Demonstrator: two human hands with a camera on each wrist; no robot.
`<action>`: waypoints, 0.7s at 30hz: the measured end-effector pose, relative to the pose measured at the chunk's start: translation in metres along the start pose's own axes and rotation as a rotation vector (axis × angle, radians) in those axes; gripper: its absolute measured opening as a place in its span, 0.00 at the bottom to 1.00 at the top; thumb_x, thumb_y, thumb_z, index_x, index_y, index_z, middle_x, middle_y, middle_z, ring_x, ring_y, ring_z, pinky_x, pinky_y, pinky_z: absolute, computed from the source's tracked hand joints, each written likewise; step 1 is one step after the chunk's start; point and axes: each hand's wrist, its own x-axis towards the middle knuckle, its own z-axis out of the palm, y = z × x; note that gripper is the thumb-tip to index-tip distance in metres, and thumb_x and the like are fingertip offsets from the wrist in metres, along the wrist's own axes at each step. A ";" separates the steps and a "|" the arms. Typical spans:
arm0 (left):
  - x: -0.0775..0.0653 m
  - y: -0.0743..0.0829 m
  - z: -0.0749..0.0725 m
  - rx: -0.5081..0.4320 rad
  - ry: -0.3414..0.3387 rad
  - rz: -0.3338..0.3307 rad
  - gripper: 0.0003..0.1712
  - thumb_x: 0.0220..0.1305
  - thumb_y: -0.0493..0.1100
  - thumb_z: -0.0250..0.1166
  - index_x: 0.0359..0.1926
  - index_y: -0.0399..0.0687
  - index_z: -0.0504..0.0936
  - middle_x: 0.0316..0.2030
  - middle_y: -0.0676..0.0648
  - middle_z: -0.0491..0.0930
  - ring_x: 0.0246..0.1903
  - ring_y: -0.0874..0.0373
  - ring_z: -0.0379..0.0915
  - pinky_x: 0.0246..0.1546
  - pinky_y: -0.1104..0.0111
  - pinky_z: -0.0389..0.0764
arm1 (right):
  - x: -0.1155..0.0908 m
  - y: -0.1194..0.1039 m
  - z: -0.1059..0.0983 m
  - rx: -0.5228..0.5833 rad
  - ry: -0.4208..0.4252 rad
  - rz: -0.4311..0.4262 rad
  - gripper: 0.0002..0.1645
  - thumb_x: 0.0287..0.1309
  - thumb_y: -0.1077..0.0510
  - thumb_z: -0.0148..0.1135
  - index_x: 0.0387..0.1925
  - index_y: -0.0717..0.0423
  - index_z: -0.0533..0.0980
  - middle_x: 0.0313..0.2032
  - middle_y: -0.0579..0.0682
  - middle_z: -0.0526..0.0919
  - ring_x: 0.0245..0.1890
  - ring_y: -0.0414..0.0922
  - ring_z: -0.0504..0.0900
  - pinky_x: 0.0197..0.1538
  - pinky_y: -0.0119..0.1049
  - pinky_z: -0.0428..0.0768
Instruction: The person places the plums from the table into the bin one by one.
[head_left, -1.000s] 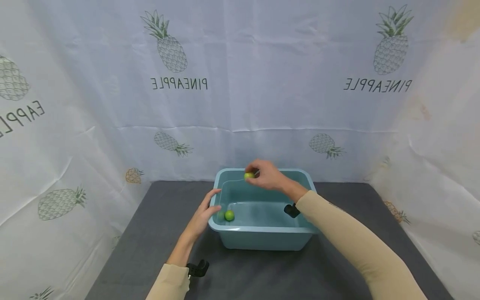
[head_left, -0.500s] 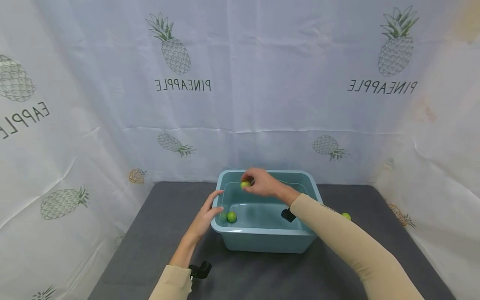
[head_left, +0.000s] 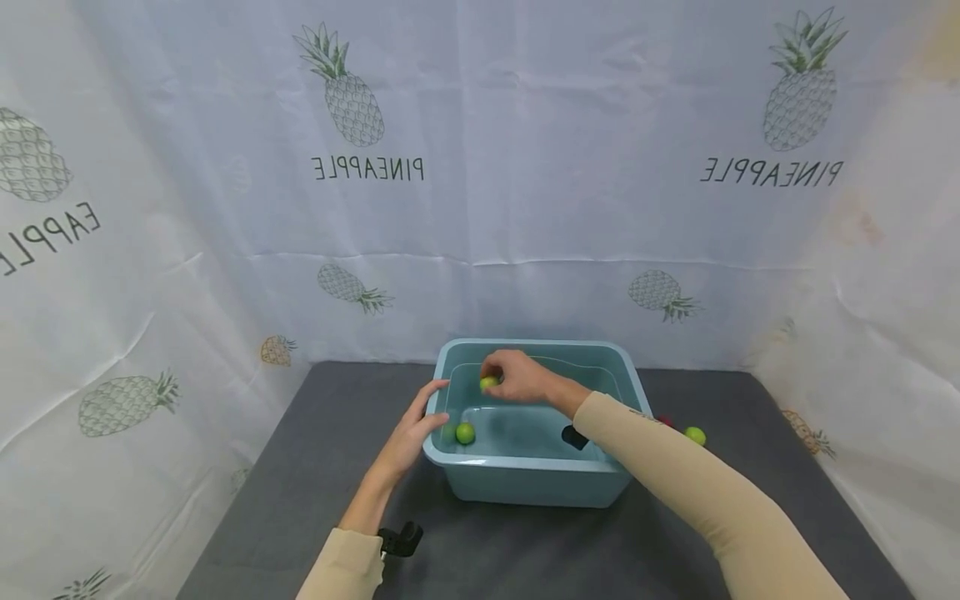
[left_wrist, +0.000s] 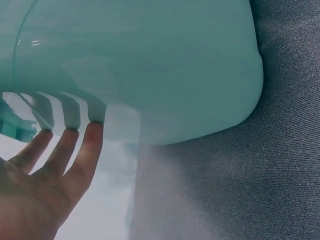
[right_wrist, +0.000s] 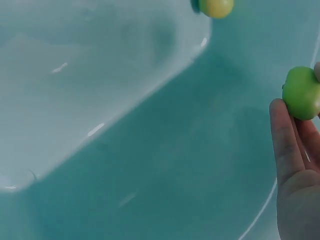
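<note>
A light blue plastic basin [head_left: 536, 483] stands on the dark table. Over its inside, my right hand [head_left: 521, 379] pinches a small round green fruit [right_wrist: 302, 94], with a tiny nub on its side, between thumb and fingers. A second small green fruit [head_left: 465, 432] lies on the basin floor, front left; in the right wrist view this fruit [right_wrist: 216, 6] looks yellowish. At the left rim, my left hand [head_left: 408, 429] rests with thumb and fingers spread against the basin. The left wrist view shows its straight fingers [left_wrist: 82, 155] touching the basin's outer wall [left_wrist: 175, 65].
Right of the basin, another green fruit [head_left: 695, 436] and a red object [head_left: 664, 422] lie on the table [head_left: 277, 492], the red one partly behind the right sleeve [head_left: 675, 467]. A pineapple-print white curtain [head_left: 525, 208] hangs close behind the basin.
My right hand has moved down and slightly left into the basin with the fruit. The green fruit and red object at right have come into sight past the sleeve. My left hand stays at the rim.
</note>
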 end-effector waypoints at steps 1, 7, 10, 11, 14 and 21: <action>0.000 0.000 0.000 0.003 -0.002 0.001 0.30 0.76 0.41 0.52 0.76 0.56 0.62 0.79 0.41 0.46 0.75 0.39 0.47 0.66 0.37 0.57 | 0.001 0.000 0.001 -0.006 -0.008 0.001 0.17 0.65 0.58 0.66 0.53 0.62 0.80 0.45 0.48 0.81 0.43 0.43 0.79 0.50 0.42 0.80; 0.001 -0.001 -0.001 0.007 -0.004 0.003 0.30 0.76 0.43 0.53 0.75 0.57 0.62 0.79 0.42 0.46 0.75 0.39 0.48 0.66 0.38 0.58 | 0.003 0.000 0.005 -0.019 -0.046 0.016 0.17 0.65 0.59 0.65 0.54 0.62 0.80 0.46 0.49 0.81 0.43 0.44 0.79 0.50 0.43 0.80; 0.000 -0.002 -0.001 0.007 0.002 0.001 0.30 0.75 0.43 0.53 0.75 0.57 0.63 0.79 0.41 0.46 0.75 0.38 0.47 0.66 0.37 0.57 | 0.003 0.001 0.008 -0.019 -0.065 0.036 0.18 0.65 0.59 0.66 0.54 0.62 0.80 0.46 0.48 0.81 0.44 0.43 0.79 0.51 0.42 0.80; 0.000 -0.003 -0.001 0.009 0.004 0.000 0.30 0.75 0.43 0.53 0.75 0.57 0.63 0.79 0.41 0.47 0.75 0.38 0.47 0.66 0.37 0.57 | 0.004 0.001 0.008 -0.020 -0.068 0.038 0.18 0.65 0.59 0.65 0.55 0.62 0.80 0.46 0.48 0.81 0.44 0.43 0.79 0.51 0.42 0.80; 0.000 -0.003 -0.002 0.005 0.002 -0.001 0.30 0.75 0.43 0.53 0.75 0.56 0.62 0.79 0.40 0.46 0.75 0.38 0.48 0.66 0.37 0.58 | 0.004 0.002 0.009 -0.011 -0.067 0.045 0.20 0.66 0.58 0.65 0.56 0.62 0.79 0.49 0.51 0.82 0.47 0.45 0.80 0.53 0.43 0.80; 0.001 -0.003 -0.003 -0.010 -0.007 0.001 0.30 0.75 0.43 0.52 0.76 0.56 0.62 0.79 0.40 0.46 0.74 0.38 0.49 0.65 0.38 0.60 | 0.001 -0.003 -0.001 0.014 -0.023 0.056 0.20 0.69 0.56 0.64 0.57 0.61 0.78 0.54 0.55 0.82 0.51 0.47 0.81 0.55 0.45 0.78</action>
